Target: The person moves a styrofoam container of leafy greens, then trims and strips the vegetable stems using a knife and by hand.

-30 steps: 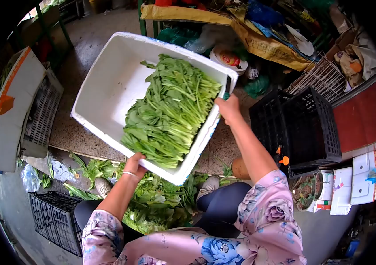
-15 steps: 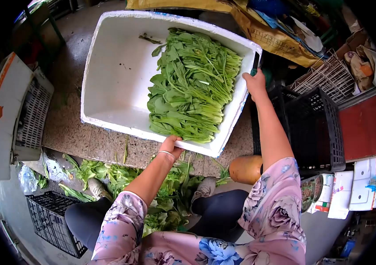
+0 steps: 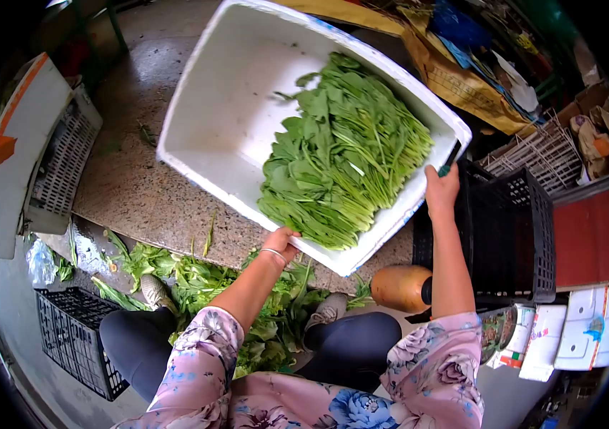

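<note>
A white foam box [image 3: 197, 107] tilts in front of me, its right side swung toward me. Leafy greens [image 3: 347, 150] lie in it with their stems toward the right wall. My left hand [image 3: 282, 244] is closed on the box's near rim, thumb over the edge. At the right corner, my right hand [image 3: 442, 190] grips the rim. Beside its fingers is a narrow dark thing with a green end [image 3: 447, 169]; its kind is unclear. Loose discarded leaves [image 3: 268, 314] cover the floor between my shoes.
A stone ledge [image 3: 140, 214] runs under the box. Black crates stand at lower left [image 3: 79, 336] and right [image 3: 512, 236]. An orange-brown jar [image 3: 399, 288] lies near my right forearm. A white box [image 3: 15, 157] leans at far left; a yellow sack [image 3: 454, 79] lies behind.
The foam box has shifted right and turned clockwise, its right corner coming nearer to me. Both hands have kept their grip and moved with it.
</note>
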The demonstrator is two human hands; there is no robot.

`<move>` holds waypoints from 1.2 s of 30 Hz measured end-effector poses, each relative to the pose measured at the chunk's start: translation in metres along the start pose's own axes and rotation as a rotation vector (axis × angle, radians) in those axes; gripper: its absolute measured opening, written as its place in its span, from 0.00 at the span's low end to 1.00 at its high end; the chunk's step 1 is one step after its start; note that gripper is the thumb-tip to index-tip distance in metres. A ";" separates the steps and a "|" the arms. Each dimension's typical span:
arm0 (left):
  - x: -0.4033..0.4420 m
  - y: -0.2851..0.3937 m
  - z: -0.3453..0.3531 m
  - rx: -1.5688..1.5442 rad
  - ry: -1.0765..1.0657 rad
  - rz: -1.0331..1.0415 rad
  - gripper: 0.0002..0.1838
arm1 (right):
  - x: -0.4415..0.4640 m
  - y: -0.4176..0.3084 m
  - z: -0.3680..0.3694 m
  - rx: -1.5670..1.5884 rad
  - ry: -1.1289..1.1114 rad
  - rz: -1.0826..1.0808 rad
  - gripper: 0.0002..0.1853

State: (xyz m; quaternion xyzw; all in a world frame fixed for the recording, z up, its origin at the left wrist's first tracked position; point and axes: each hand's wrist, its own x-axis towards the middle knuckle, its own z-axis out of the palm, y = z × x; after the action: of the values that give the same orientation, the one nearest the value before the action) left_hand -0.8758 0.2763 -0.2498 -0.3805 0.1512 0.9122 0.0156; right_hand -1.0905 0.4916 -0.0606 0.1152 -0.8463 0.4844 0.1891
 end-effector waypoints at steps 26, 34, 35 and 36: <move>0.008 0.018 0.032 0.171 0.059 -0.049 0.09 | 0.028 0.005 -0.001 0.171 -0.150 0.352 0.39; -0.006 0.016 0.035 0.207 0.015 0.010 0.11 | 0.013 -0.007 -0.016 0.137 -0.002 0.263 0.20; -0.012 0.016 0.037 0.225 0.029 0.007 0.12 | 0.008 -0.010 -0.018 0.207 0.022 0.274 0.18; -0.015 0.017 0.036 0.238 0.006 0.013 0.13 | 0.000 -0.024 -0.019 0.278 0.049 0.283 0.17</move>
State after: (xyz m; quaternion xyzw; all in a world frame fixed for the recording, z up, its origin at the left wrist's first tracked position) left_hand -0.8922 0.2721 -0.2105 -0.3778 0.2606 0.8868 0.0543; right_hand -1.0776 0.4960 -0.0329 0.0085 -0.7744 0.6208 0.1220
